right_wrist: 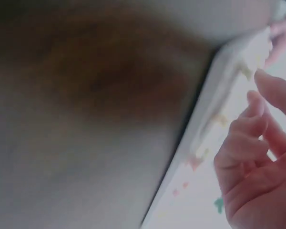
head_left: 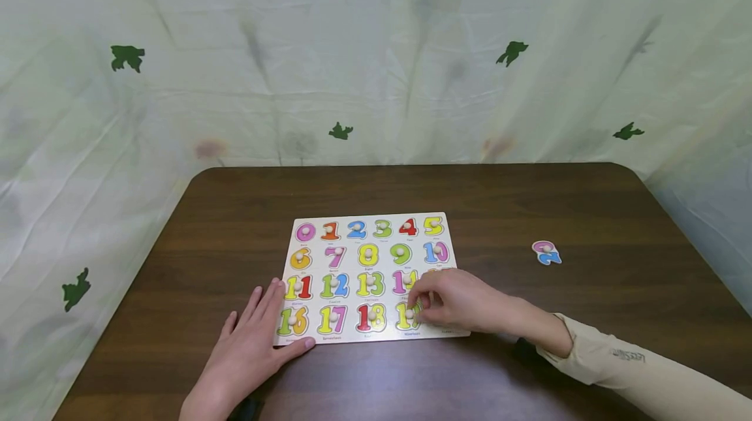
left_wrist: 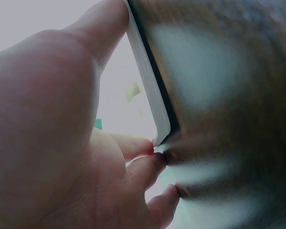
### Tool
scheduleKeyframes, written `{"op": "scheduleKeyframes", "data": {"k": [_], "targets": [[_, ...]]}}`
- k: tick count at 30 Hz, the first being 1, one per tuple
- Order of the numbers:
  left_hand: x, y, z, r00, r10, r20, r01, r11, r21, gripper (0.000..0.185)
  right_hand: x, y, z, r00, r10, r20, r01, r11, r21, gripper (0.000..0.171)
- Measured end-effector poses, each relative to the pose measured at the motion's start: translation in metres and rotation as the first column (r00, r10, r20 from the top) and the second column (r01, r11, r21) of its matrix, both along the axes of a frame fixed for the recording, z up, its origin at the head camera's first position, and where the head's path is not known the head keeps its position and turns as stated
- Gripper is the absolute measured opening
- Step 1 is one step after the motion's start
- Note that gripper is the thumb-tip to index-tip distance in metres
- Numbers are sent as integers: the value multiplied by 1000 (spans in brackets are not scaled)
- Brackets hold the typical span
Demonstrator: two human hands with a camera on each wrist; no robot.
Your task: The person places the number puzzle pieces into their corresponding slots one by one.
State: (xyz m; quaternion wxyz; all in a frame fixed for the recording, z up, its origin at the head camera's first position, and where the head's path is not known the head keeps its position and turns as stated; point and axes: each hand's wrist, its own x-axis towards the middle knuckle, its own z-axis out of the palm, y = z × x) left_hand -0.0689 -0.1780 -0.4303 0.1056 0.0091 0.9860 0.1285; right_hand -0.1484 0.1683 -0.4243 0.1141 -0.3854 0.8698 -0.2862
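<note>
Nearly every slot of the puzzle board [head_left: 369, 277] is filled: the rows from 0 to 19 show their coloured numbers seated, as far as the head view lets you see, since your right hand covers the near right corner. Start at the left: your left hand [head_left: 249, 349] lies flat on the counter [head_left: 529, 369], fingers straight and holding nothing, fingertips against the board's near left corner and thumb along its front edge, steadying it; the left wrist view shows the thumb pressed to that edge. Moving right, your right hand [head_left: 455, 300] rests over the bottom row, fingers curled at the peg of the 19 piece [head_left: 407, 316]; whether the grip has closed on the peg or only touches it cannot be told, and the right wrist view is too blurred to settle it. Farther right, well apart from the board, one pink and blue piece [head_left: 547, 252] lies loose on the counter. By my reading, seating that last loose piece is what remains, likely in the corner hidden under your right hand.
</note>
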Motion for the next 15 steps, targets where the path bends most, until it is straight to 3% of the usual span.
{"op": "scheduleKeyframes", "data": {"k": [4, 7, 11, 15], "targets": [[0, 0, 0, 1000, -1, 1, 1, 1000, 2, 123, -5, 25, 8, 995, -50, 82, 57, 994, -91, 14], [0, 0, 0, 1000, 2, 6, -2, 1000, 4, 124, -9, 50, 13, 990, -111, 91, 123, 982, -142, 14], [0, 0, 0, 1000, 1, 9, -1, 1000, 7, 124, -15, 90, 15, 978, -209, 4, 207, 965, -161, 15], [-1, 0, 0, 1000, -6, 9, 6, 1000, 5, 124, -24, 135, 17, 962, -249, -116, 232, 962, -140, 18]]}}
